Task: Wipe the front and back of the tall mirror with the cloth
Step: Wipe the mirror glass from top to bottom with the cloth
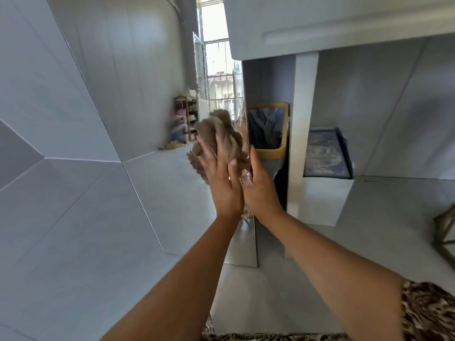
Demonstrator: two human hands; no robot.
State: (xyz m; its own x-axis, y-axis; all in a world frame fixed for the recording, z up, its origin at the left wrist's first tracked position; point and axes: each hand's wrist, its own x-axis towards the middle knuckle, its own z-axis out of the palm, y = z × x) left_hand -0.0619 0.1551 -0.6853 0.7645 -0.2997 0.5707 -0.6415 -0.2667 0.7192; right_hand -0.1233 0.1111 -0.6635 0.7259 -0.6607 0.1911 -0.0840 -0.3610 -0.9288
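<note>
The tall mirror (172, 198) stands on the floor and I see it at a steep angle. Its glass face reflects a corridor, a shoe rack and a bright window. A crumpled brown cloth (219, 134) lies against the glass near the mirror's right edge. My left hand (221, 178) presses flat on the cloth, fingers spread upward. My right hand (258, 188) is wrapped around the mirror's right edge, its thumb on the front and its fingers behind, out of sight.
Just behind the mirror's right edge, a yellow bin (280, 148) with a blue liner sits under a white counter (320, 25). A white support pillar (300, 134) and a blue patterned box (325, 153) are to the right. A wooden frame (445, 230) is at the far right. A grey tiled wall (37, 94) is on the left.
</note>
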